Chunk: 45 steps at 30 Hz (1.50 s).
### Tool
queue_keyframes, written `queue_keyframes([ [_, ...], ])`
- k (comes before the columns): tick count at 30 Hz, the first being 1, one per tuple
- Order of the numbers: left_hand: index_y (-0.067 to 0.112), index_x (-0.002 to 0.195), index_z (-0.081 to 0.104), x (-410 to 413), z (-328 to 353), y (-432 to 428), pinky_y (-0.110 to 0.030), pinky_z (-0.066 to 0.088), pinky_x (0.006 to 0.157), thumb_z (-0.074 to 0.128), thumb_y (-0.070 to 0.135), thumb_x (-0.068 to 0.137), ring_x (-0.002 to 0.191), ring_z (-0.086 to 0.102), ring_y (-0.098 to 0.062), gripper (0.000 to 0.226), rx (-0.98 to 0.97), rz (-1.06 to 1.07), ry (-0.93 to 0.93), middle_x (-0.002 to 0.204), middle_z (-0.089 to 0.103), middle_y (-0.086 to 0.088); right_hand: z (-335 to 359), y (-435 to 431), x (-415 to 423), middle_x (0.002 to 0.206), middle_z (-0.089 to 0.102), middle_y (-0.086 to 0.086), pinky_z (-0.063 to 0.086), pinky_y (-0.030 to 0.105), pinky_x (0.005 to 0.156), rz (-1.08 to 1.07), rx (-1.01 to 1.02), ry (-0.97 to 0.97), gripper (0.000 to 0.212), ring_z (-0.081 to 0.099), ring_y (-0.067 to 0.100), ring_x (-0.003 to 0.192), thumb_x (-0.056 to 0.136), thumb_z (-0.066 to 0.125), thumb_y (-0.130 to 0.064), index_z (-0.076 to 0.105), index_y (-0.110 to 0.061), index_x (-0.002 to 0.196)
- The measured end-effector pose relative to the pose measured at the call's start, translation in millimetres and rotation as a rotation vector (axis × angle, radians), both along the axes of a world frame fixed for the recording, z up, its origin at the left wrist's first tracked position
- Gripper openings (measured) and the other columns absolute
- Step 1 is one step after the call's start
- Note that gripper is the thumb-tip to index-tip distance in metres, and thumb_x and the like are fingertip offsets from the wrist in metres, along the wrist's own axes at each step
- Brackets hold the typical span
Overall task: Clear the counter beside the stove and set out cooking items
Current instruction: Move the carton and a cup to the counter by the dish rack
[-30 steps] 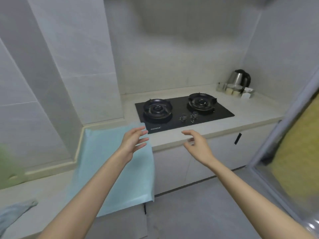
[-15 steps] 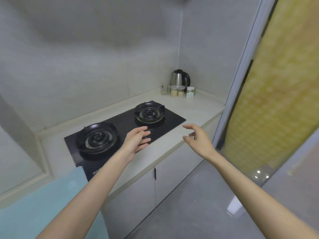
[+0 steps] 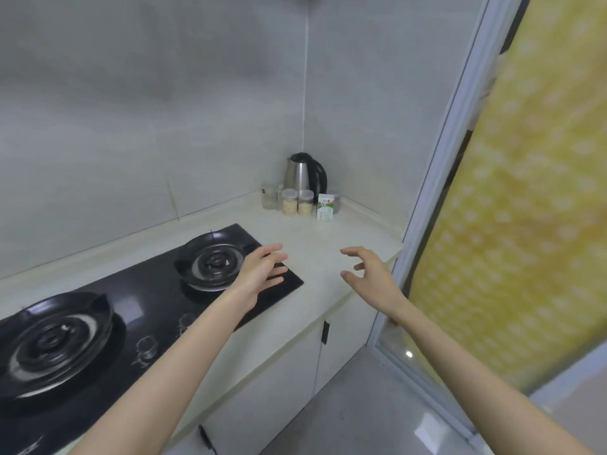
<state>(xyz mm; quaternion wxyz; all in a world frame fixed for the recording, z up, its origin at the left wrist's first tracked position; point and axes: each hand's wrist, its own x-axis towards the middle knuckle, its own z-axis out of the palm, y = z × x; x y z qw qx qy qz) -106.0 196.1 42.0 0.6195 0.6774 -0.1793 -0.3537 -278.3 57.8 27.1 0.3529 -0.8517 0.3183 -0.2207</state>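
Both hands have pushed on toward the bench corner since half a second ago, grips empty.

Left hand [image 3: 262, 270] is over the right front corner of the stove [image 3: 147, 310], fingers straight and spread, grip released, holding nothing. Right hand [image 3: 371, 274] hangs above the front edge of the bench [image 3: 315, 244], fingers loosely curled, grip likewise released. At about 12 o'clock from the left hand and 11 o'clock from the right, well apart from both, stand a steel kettle [image 3: 303, 172], a glass jar [image 3: 268, 196] with contents too faint to tell, two lidded jars [image 3: 289, 202] part-filled with pale grains, and a small carton [image 3: 325, 208] just beside them at 3 o'clock.
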Motion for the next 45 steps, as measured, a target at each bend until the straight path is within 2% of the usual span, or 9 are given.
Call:
queue_keyframes([
  [13, 0.021, 0.125, 0.055, 80.8, -26.9, -186.1, -0.036, 0.05, 0.096, 0.053, 0.016, 0.093, 0.105, 0.061, -0.02, 0.033, 0.116, 0.002, -0.076, 0.119, 0.062, -0.002, -13.7, -200.3, 88.0, 0.133, 0.049, -0.002, 0.039, 0.02, 0.082, 0.049, -0.009, 0.072, 0.041, 0.049, 0.011, 0.098, 0.091, 0.061, -0.017, 0.05, -0.023, 0.129],
  [21, 0.019, 0.131, 0.05, 167.1, -54.1, -299.8, -0.028, 0.049, 0.081, 0.05, 0.011, 0.092, 0.096, 0.056, -0.017, 0.04, 0.193, -0.065, -0.197, 0.121, 0.061, -0.004, -37.7, -317.8, 181.1, 0.133, 0.049, -0.001, 0.036, 0.018, 0.081, 0.072, -0.041, 0.166, 0.043, 0.051, 0.016, 0.101, 0.088, 0.062, -0.014, 0.051, -0.022, 0.129],
  [26, 0.018, 0.133, 0.049, 215.9, -67.7, -358.1, -0.025, 0.04, 0.088, 0.056, 0.01, 0.088, 0.11, 0.054, -0.019, 0.046, 0.301, -0.101, -0.478, 0.121, 0.057, 0.001, -54.3, -377.1, 237.1, 0.128, 0.054, 0.0, 0.035, 0.018, 0.088, 0.136, -0.103, 0.26, 0.041, 0.052, 0.019, 0.115, 0.084, 0.061, -0.012, 0.056, -0.02, 0.124],
  [31, 0.017, 0.107, 0.06, 263.2, -88.4, -405.0, -0.038, 0.051, 0.08, 0.058, 0.017, 0.073, 0.095, 0.062, -0.025, 0.035, 0.36, -0.202, -0.721, 0.1, 0.066, -0.005, -78.2, -415.8, 282.2, 0.121, 0.057, 0.003, 0.046, 0.038, 0.094, 0.203, -0.074, 0.328, 0.043, 0.054, 0.021, 0.108, 0.084, 0.059, -0.015, 0.055, -0.022, 0.126],
  [33, 0.021, 0.117, 0.058, 278.1, -103.6, -419.4, -0.028, 0.045, 0.087, 0.064, 0.017, 0.075, 0.109, 0.057, -0.024, 0.042, 0.377, -0.211, -0.782, 0.113, 0.063, -0.001, -88.4, -428.6, 298.4, 0.106, 0.063, -0.003, 0.052, 0.042, 0.084, 0.245, -0.063, 0.352, 0.029, 0.06, 0.018, 0.094, 0.08, 0.056, -0.025, 0.06, -0.031, 0.109],
  [35, 0.018, 0.139, 0.042, 287.9, -117.8, -428.7, -0.029, 0.029, 0.108, 0.07, 0.023, 0.079, 0.135, 0.035, -0.025, 0.066, 0.448, -0.246, -0.869, 0.142, 0.047, -0.003, -106.4, -442.6, 310.1, 0.093, 0.064, -0.006, 0.055, 0.042, 0.073, 0.273, -0.046, 0.374, 0.03, 0.061, 0.017, 0.084, 0.072, 0.045, -0.041, 0.058, -0.032, 0.098],
  [37, 0.019, 0.147, 0.029, 297.3, -131.5, -440.0, -0.035, 0.018, 0.116, 0.07, 0.028, 0.081, 0.144, 0.017, -0.025, 0.078, 0.53, -0.29, -0.907, 0.153, 0.031, -0.001, -110.7, -445.5, 319.6, 0.102, 0.063, 0.0, 0.053, 0.042, 0.077, 0.287, -0.073, 0.399, 0.045, 0.061, 0.023, 0.091, 0.072, 0.041, -0.043, 0.056, -0.031, 0.113],
  [41, 0.021, 0.149, 0.023, 309.7, -148.1, -464.3, -0.039, 0.01, 0.116, 0.068, 0.028, 0.082, 0.146, 0.012, -0.024, 0.081, 0.637, -0.343, -0.926, 0.156, 0.022, -0.002, -121.3, -454.7, 333.9, 0.126, 0.057, 0.005, 0.039, 0.043, 0.099, 0.283, -0.176, 0.467, 0.043, 0.048, 0.03, 0.118, 0.089, 0.051, -0.023, 0.05, -0.021, 0.133],
  [45, 0.018, 0.149, 0.021, 314.1, -156.6, -483.5, -0.041, 0.006, 0.117, 0.067, 0.033, 0.083, 0.143, 0.017, -0.03, 0.082, 0.709, -0.305, -0.956, 0.15, 0.026, -0.009, -154.2, -479.0, 341.0, 0.096, 0.067, 0.002, 0.042, 0.04, 0.081, 0.348, -0.216, 0.542, 0.053, 0.059, 0.032, 0.095, 0.08, 0.027, -0.059, 0.059, -0.023, 0.103],
])
